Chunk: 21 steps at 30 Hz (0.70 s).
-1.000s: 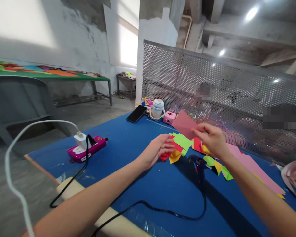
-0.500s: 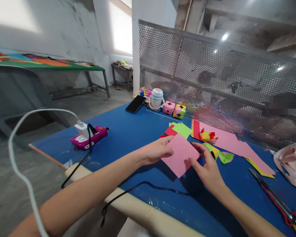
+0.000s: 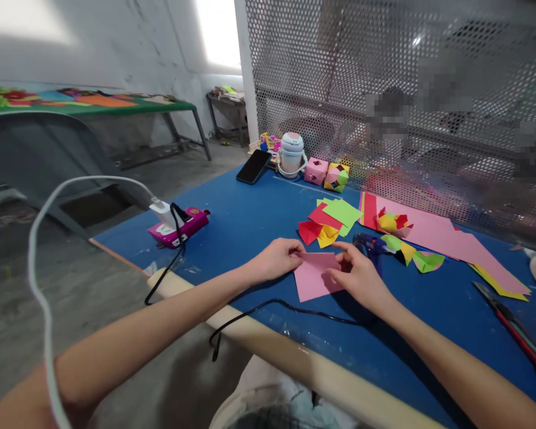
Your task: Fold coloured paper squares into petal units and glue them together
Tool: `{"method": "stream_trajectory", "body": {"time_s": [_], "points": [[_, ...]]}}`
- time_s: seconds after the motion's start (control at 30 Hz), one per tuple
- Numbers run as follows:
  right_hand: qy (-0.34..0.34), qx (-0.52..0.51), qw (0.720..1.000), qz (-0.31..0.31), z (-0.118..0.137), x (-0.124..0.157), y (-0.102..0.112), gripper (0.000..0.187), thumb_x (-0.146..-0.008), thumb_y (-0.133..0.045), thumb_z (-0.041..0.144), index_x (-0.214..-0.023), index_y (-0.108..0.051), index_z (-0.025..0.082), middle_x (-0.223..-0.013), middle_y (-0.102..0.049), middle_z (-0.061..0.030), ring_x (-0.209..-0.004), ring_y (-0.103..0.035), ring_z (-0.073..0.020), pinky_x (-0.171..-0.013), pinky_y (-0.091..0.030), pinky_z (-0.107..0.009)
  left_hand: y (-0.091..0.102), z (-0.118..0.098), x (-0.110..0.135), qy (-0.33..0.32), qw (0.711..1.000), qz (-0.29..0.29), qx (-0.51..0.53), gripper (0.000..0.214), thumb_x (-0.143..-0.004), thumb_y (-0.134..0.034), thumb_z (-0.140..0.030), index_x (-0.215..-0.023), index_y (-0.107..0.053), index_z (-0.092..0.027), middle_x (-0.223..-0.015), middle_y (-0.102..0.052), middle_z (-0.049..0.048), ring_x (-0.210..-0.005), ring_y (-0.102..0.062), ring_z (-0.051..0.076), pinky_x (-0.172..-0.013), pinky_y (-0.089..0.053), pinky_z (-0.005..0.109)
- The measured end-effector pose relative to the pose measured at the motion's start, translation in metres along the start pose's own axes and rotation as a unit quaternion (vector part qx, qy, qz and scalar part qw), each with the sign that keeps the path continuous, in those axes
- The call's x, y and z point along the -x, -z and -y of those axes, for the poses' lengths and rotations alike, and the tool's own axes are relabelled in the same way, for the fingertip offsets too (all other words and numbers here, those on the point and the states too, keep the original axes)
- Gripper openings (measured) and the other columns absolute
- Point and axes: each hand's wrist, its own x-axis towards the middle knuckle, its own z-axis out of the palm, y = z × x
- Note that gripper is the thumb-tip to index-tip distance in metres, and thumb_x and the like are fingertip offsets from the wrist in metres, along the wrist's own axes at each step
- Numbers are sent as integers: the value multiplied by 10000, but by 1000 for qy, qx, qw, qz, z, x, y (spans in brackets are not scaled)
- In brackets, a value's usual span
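A square of pink paper (image 3: 313,279) is held between both hands, low over the blue tabletop. My left hand (image 3: 277,260) pinches its upper left corner between thumb and fingers. On the other side, my right hand (image 3: 360,275) grips the right edge, with the thumb on the paper's face and the fingers bent behind it. Just beyond lie folded red paper (image 3: 309,232), a folded yellow piece (image 3: 327,236) and green paper sheets (image 3: 343,214). Behind my right hand a dark blue glue gun (image 3: 371,244) is partly hidden.
A purple power strip (image 3: 183,229) with a white plug sits at left; a black cable (image 3: 290,305) crosses the front. Scissors (image 3: 513,330) lie right, near pink sheets (image 3: 433,235). At the back stand a phone (image 3: 254,166), a white jug (image 3: 291,156) and a perforated metal screen (image 3: 321,71).
The pink square has turned from a diamond to nearly level edges and moved slightly left and nearer the table. My view has tilted down, and the folded red and yellow pieces now show.
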Motion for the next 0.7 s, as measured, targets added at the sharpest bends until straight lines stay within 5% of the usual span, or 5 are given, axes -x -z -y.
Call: {"method": "stream_trajectory", "body": {"time_s": [0.1,0.23,0.37,0.7], "points": [[16,36,999,3,-13,5,-15,387,-739,-524,153,-1123,-480,182,-830,-610,-17,-713,-563,-157,-657,-459,-294,-3,9,4,-43,995,-37,-80,167,-717,-482,-150,-780,-636,-149,-700,-617,2,-657,-533,127,-605,-400,231],[171,141,975,4,-25,13,-20,252,-820,-455,109,-1055,-529,160,-887,-605,-72,-819,-527,-190,-730,-430,-324,0,17,4,-165,957,-39,-236,185,-790,-472,-122,-797,-654,-153,-828,-616,53,-824,-514,167,-769,-409,287],[283,239,928,31,-24,15,-16,202,-882,-391,106,-937,-582,144,-847,-615,-89,-772,-490,-198,-678,-375,-314,6,25,1,-224,927,11,-300,224,-843,-437,-128,-817,-659,-149,-828,-590,69,-799,-504,165,-728,-416,269],[283,414,863,61,-4,7,-15,184,-838,-515,190,-996,-605,159,-763,-606,-62,-706,-459,-184,-708,-280,-338,15,17,1,-304,858,82,-405,254,-843,-409,-84,-803,-656,-124,-787,-581,90,-751,-476,185,-684,-383,304]]}}
